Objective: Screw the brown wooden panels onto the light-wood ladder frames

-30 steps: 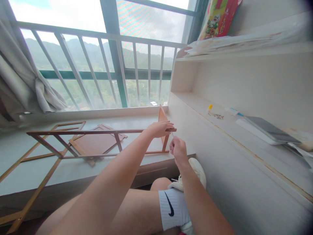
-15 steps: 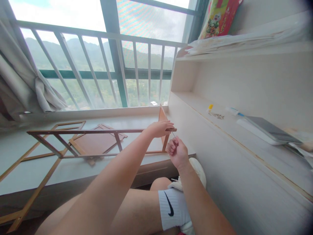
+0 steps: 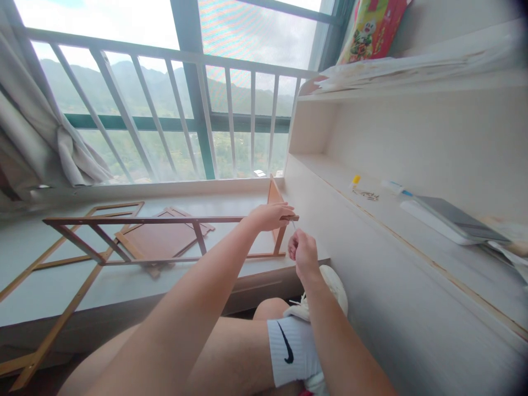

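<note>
Extending beneath the outstretched left hand (image 3: 270,216), a wooden frame (image 3: 165,221), just beyond the right hand (image 3: 304,253) gripping a thin tool (image 3: 294,225).

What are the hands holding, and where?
Left hand: on a wooden frame, right end, grip unclear. Right hand: a thin tool, by its lower part.

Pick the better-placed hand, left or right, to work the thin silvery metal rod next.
Probably right: the right hand is closed around the rod, near one end of the brown ladder-shaped wooden frame, where the left hand rests.
</note>
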